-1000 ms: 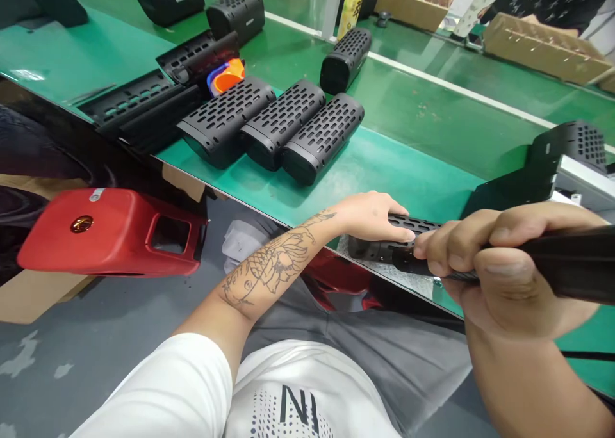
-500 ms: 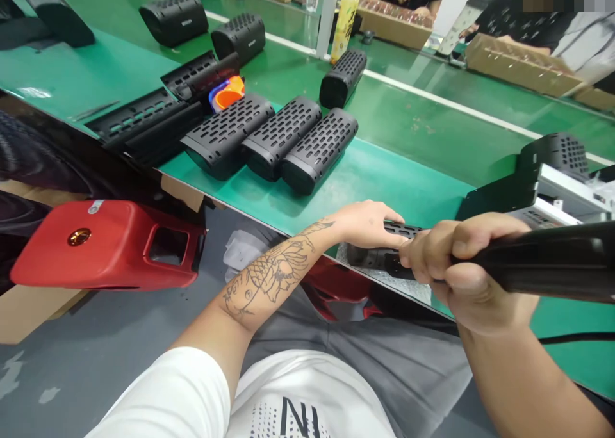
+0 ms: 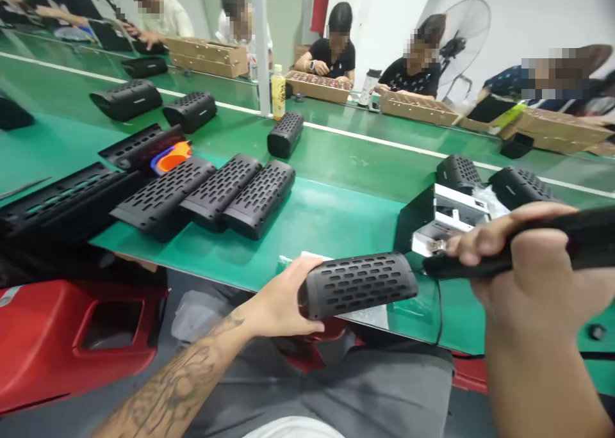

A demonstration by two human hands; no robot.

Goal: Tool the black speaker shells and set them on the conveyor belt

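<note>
My left hand (image 3: pixel 283 300) grips a black speaker housing (image 3: pixel 362 286) by its near end, over the table's front edge. Rows of slots on the housing face up. In my right hand (image 3: pixel 538 278) is a black electric screwdriver (image 3: pixel 490 262), its tapered end pointing left, close to the housing's far end but apart from it. Part of the tool runs out of view at the right. Under the held housing lies a clear plastic sheet (image 3: pixel 375 316). Three more slotted housings (image 3: pixel 262 198) lie side by side on the green table, left of my hands.
Open housing shells (image 3: pixel 72 194) and an orange roll (image 3: pixel 173 158) lie at the left. A white metal box (image 3: pixel 456 214) stands beyond my right hand. Past it are more housings (image 3: pixel 459 172). A post (image 3: pixel 261 47) and yellow bottle (image 3: pixel 278 92) stand mid-table; co-workers sit opposite.
My left hand has lifted the housing off the table edge and turned its slotted face up. My right hand has moved away to the right with the screwdriver. The view has tilted up.
</note>
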